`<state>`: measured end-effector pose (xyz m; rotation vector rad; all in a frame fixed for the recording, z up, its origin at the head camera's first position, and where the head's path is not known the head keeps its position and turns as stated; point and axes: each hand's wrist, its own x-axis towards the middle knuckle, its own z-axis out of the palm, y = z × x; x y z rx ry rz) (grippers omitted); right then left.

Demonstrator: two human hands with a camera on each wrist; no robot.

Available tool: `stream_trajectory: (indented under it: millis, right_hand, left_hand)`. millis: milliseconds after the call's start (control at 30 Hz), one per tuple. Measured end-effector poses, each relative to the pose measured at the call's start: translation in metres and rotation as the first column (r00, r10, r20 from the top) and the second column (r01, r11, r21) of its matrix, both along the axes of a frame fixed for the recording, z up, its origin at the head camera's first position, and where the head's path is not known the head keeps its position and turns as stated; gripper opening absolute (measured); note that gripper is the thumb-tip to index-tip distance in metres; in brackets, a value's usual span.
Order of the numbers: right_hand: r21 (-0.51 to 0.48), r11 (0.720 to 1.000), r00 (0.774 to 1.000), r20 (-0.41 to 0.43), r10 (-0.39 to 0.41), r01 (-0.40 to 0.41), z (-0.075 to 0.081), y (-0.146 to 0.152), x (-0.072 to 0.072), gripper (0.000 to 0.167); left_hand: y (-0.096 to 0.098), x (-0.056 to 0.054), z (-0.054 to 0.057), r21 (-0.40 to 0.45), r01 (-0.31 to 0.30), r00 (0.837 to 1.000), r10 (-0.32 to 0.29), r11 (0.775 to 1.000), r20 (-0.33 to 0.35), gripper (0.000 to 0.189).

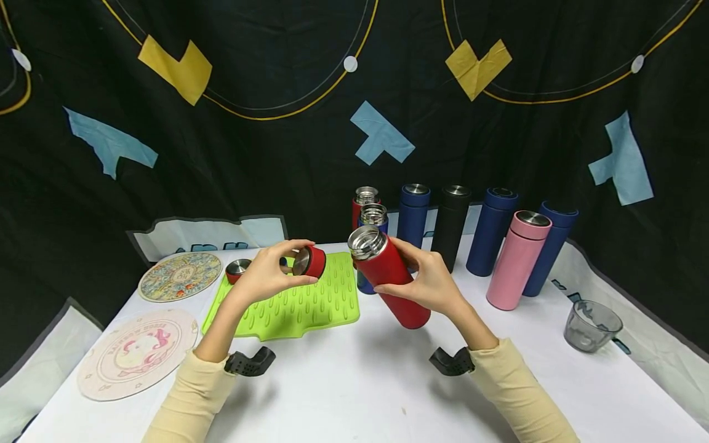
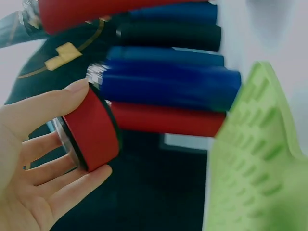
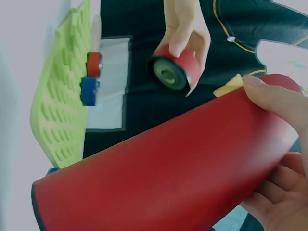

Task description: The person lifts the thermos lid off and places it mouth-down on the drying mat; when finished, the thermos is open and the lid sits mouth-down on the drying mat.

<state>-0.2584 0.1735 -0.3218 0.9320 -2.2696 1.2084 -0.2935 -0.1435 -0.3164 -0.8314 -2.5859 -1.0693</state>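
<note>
My left hand pinches a short, round red lid with a silvery metal top between thumb and fingers, its hollow underside turned toward my other hand. My right hand is clamped round the side of a cylindrical red bottle with a bare metal neck, tilted so the uncapped mouth points up and to my left. Lid and bottle are apart, both above the white counter.

Below my left hand lies a bright green ribbed mat, carrying a second red lid and a small blue lid. Just behind my bottle stand an uncapped shiny blue bottle and another uncapped red bottle. To the right are a capped pink bottle and a clear glass cup.
</note>
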Motion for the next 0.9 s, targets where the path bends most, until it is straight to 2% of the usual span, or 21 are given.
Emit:
stream_trajectory:
  millis: [200,367,633,900]
  right_hand:
    - [-0.086,0.996,1.000,0.029,-0.001,0.003,-0.010,-0.002,-0.005,0.076]
    - [-0.115,0.992,0.996,0.081,-0.035,0.044,-0.013,-0.005,-0.006,0.078]
    - [-0.126,0.990,0.994,0.092,-0.054,0.066,0.003,-0.018,0.011,0.073]
    - [-0.226,0.972,0.992,0.122,-0.041,0.068,-0.022,-0.018,-0.018,0.075]
  left_hand:
    - [-0.003,-0.025,-0.012,-0.036,-0.034,0.999,0.033,0.999,-0.018,0.068]
    - [-0.007,-0.046,-0.024,-0.031,-0.065,0.998,0.065,0.997,-0.010,0.066]
    - [-0.013,-0.073,-0.038,-0.066,-0.113,0.993,0.114,0.991,0.011,0.067]
    - [-0.013,-0.100,-0.060,-0.143,-0.147,0.988,0.151,0.979,0.016,0.066]
